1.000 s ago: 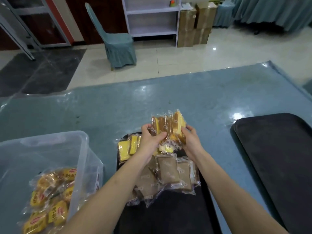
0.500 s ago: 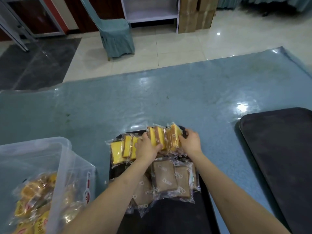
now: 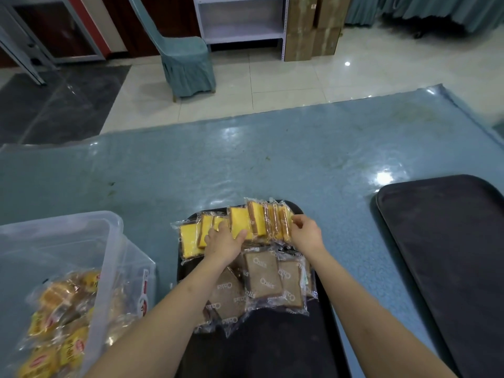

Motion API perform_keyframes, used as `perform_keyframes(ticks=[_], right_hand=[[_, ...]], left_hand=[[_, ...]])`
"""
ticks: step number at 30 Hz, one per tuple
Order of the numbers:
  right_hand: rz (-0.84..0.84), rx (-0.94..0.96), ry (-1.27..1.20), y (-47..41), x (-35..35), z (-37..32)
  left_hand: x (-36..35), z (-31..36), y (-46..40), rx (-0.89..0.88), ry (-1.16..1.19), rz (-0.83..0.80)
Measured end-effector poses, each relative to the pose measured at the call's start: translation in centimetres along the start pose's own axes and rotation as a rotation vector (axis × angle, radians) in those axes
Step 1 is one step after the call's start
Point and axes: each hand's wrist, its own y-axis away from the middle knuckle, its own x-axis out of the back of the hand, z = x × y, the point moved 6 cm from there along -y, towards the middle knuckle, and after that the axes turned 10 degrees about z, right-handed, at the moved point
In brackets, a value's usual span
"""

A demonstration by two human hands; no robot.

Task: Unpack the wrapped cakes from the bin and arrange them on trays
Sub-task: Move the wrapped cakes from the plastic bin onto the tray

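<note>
Yellow cakes [image 3: 240, 227] form a leaning row at the near tray's [image 3: 272, 350] far end; brown cakes [image 3: 263, 279] lie behind. Our left hand [image 3: 225, 241] presses flat, right hand [image 3: 305, 233] pinches the end pack. Bin [image 3: 109, 241] left of this tray remains part-full; second tray [image 3: 450, 241] awaits.

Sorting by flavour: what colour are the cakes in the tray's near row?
Brown cakes, clear printed wrappers; head view shows them best.
</note>
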Motion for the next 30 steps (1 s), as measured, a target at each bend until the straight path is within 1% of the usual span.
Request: perform_keyframes(ticks=[3, 6, 9, 12, 17, 22, 26, 30], right_hand=[[0.011, 0.021, -0.051, 1.6, 1.1, -0.6], [0.046, 0.071, -0.114, 3.4, 2.5, -1.8], [0.051, 0.118, -0.178, 5.9, 3.3, -3.6], [0.053, 0.167, -0.271, 8.6, 3.5, -5.7], [0.059, 0.269, -0.345, 13.9, 2.9, -9.5], [0.033, 0.357, -0.383, 19.6, 1.1, -13.8], [0.006, 0.415, -0.415, 23.9, -1.1, -16.9], [-0.033, 0.436, -0.457, 28.0, -4.3, -19.6]], left_hand=[[0.9, -0.1, 1.6, -0.023, 0.088, 0.048], [2.4, 0.3, 3.5, -0.097, 0.148, 0.103], [4.1, 0.5, 5.2, -0.155, 0.27, 0.157], [6.8, 0.6, 7.5, -0.199, 0.374, 0.219], [12.5, -0.2, 12.0, -0.284, 0.479, 0.35], [17.7, -3.8, 15.5, -0.323, 0.558, 0.439], [21.3, -8.0, 17.1, -0.309, 0.627, 0.483], [24.2, -13.4, 18.2, -0.277, 0.626, 0.512]])
